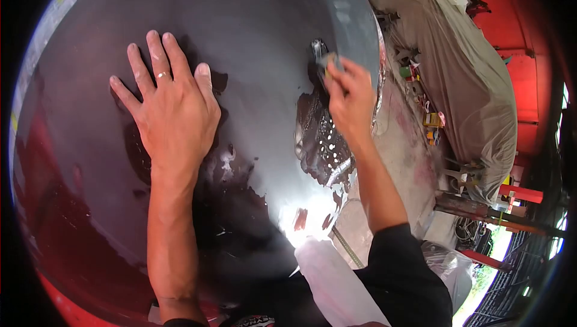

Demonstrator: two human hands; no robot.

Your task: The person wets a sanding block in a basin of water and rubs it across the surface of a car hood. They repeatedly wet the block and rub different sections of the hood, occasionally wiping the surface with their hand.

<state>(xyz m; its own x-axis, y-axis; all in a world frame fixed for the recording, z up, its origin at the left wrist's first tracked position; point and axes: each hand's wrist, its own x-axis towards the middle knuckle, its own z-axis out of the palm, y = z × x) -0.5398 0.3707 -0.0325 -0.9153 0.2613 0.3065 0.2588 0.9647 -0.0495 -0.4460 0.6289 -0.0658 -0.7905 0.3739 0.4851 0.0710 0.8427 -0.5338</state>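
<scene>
My left hand [174,110] lies flat on a large dark, curved panel [258,38], its fingers spread and a ring on one finger. Nothing is held in it. To the right, my right hand [350,98] has its fingers closed around a small object [329,62] that is blurred and mostly hidden by the fingers. That object touches or nearly touches the panel near its right edge, beside a dark wet-looking patch. Below the hand, a wet patch [318,134] shows bright droplets and reflections.
Beyond the panel's right edge stands a large shape under a grey cover [469,86]. Small containers, one a yellow can [431,120], sit on the floor [396,152] beside it. A red stand [520,193] is at the lower right. A whitish cloth-like shape [336,279] lies at the bottom.
</scene>
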